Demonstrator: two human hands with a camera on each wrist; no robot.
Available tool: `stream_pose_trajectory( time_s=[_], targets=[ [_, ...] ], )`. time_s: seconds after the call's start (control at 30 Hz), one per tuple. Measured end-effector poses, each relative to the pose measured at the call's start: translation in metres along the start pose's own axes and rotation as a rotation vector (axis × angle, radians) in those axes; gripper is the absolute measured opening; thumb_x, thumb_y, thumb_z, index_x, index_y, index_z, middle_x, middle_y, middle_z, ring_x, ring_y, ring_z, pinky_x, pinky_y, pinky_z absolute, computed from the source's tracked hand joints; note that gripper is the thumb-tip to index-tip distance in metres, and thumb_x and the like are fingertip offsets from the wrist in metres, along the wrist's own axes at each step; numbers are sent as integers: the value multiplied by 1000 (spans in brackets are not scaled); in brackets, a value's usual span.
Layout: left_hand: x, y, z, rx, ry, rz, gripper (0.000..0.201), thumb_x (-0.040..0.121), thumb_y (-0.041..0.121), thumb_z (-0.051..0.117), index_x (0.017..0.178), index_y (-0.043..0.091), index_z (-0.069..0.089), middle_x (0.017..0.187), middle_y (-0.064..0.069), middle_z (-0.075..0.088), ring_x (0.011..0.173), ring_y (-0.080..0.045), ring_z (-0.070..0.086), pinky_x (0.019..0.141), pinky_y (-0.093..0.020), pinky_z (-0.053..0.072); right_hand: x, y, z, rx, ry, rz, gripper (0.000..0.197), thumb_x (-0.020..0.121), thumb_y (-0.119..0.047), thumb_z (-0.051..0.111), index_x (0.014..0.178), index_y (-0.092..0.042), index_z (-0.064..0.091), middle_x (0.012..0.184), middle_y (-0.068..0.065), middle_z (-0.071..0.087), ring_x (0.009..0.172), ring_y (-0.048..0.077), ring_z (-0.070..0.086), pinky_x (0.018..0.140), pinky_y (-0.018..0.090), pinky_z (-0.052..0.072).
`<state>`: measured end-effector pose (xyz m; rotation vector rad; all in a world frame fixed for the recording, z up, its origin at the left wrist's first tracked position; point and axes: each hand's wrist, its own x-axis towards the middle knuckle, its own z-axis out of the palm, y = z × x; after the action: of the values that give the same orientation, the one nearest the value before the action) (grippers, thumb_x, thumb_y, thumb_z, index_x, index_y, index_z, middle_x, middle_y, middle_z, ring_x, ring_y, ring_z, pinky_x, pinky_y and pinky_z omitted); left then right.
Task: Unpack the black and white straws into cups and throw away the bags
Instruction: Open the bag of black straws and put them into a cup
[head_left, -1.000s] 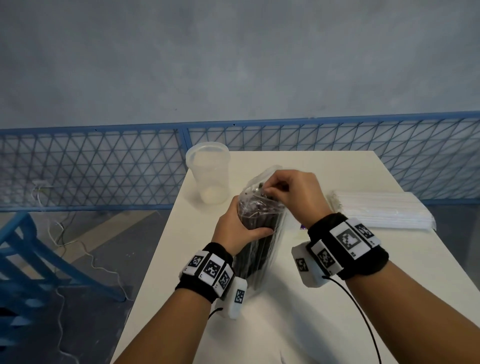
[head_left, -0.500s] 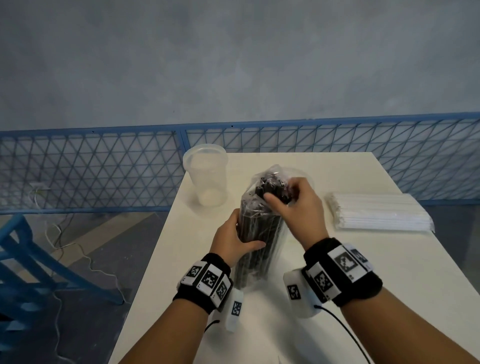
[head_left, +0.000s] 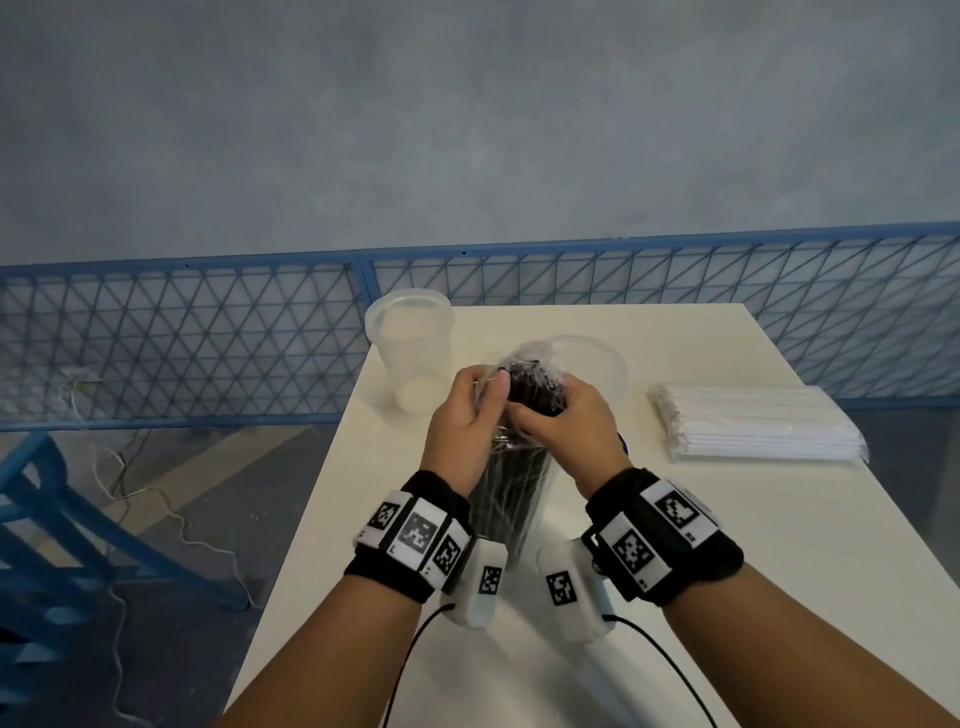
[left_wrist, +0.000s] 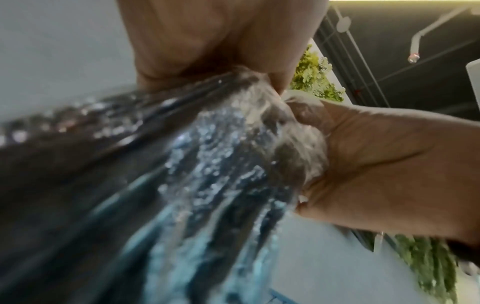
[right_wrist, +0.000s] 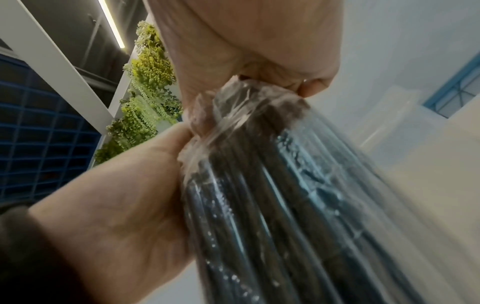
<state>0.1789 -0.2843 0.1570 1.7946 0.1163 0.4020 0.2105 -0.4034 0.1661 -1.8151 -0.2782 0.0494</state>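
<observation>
A clear bag of black straws (head_left: 511, 499) stands upright on the white table (head_left: 675, 545). Both hands hold it at its top end. My left hand (head_left: 485, 397) pinches the crumpled plastic on the left side, and my right hand (head_left: 535, 418) grips the plastic on the right. In the left wrist view the bag of black straws (left_wrist: 182, 164) runs up between my left hand (left_wrist: 278, 86) and my right hand (left_wrist: 306, 115). The right wrist view shows the same bag (right_wrist: 285, 185). A sealed pack of white straws (head_left: 753, 428) lies flat to the right. One clear cup (head_left: 410, 358) stands at the table's far left corner.
A second clear cup (head_left: 608, 364) stands just behind the hands, mostly hidden by them. A blue mesh fence (head_left: 208, 338) runs behind the table. A blue frame (head_left: 47, 545) and loose cables lie on the floor at left. Wrist cables trail over the table's near part.
My left hand has slid up from the middle of the bag to its top. Both hands now hold the plastic there, and the bag stands more upright.
</observation>
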Motion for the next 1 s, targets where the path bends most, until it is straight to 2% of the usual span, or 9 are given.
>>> stream_pose_trajectory(
  time_s=[0.1, 0.17, 0.3, 0.4, 0.5, 0.67, 0.77, 0.87, 1.0],
  targets=[
    [0, -6, -5, 108, -1, 22, 26, 90, 40, 51, 109, 22, 50, 85, 7, 65, 81, -9, 64, 72, -17, 49, 0, -1, 1, 136, -29, 24, 17, 78, -18, 70, 94, -14, 69, 87, 8, 73, 82, 24, 69, 80, 46, 57],
    [1, -8, -7, 170, 2, 34, 25, 91, 37, 51, 110, 21, 49, 80, 8, 63, 75, -8, 61, 66, -13, 46, 0, -4, 1, 294, -25, 40, 19, 82, -11, 67, 101, -7, 67, 94, 16, 72, 85, 28, 69, 77, 39, 58],
    [3, -8, -9, 204, 19, 34, 35, 93, 35, 50, 120, 14, 48, 91, 2, 64, 84, -12, 62, 73, -19, 47, 0, -15, 0, 472, -35, 34, 18, 86, -6, 61, 104, -2, 65, 91, 13, 70, 78, 19, 69, 66, 26, 57],
    [2, -5, -10, 192, 35, 36, 36, 93, 34, 49, 124, 15, 48, 97, 4, 65, 90, -10, 62, 74, -14, 47, 6, -22, -3, 433, -19, -38, 17, 84, -15, 66, 99, -7, 68, 97, 15, 71, 90, 25, 69, 79, 40, 57],
    [2, -2, -10, 180, 47, 23, 35, 93, 34, 50, 123, 14, 50, 103, 1, 66, 94, -11, 62, 79, -20, 49, 13, -28, -7, 414, -3, -119, 14, 83, -20, 67, 95, -14, 69, 96, 12, 71, 90, 23, 67, 84, 41, 55],
    [5, -8, -12, 231, 115, 29, 27, 93, 32, 52, 101, 6, 55, 92, -11, 66, 87, -25, 63, 76, -36, 50, 11, -10, -6, 276, -120, -76, 29, 74, -19, 77, 99, -14, 65, 96, 7, 72, 89, 20, 69, 84, 40, 56],
    [4, -6, -10, 272, 97, 35, 29, 92, 34, 52, 105, 8, 55, 93, -9, 67, 86, -24, 64, 77, -39, 53, 3, 1, -1, 168, -66, -48, 33, 72, -22, 79, 100, -13, 64, 92, 6, 72, 82, 19, 69, 75, 39, 57],
    [3, 0, -4, 272, 57, 35, 34, 93, 32, 51, 120, 12, 50, 101, -1, 64, 92, -17, 62, 77, -25, 50, 5, -4, 1, 296, 74, -22, 18, 78, -19, 73, 91, -10, 65, 86, 8, 71, 78, 21, 69, 73, 39, 56],
    [2, 4, 1, 265, 44, 20, 44, 94, 27, 50, 135, 14, 39, 103, 1, 56, 89, -10, 53, 64, -3, 38, 17, -15, -2, 295, 143, -47, 33, 74, -33, 73, 95, -8, 68, 91, 11, 73, 87, 26, 69, 83, 50, 55]
  ],
)
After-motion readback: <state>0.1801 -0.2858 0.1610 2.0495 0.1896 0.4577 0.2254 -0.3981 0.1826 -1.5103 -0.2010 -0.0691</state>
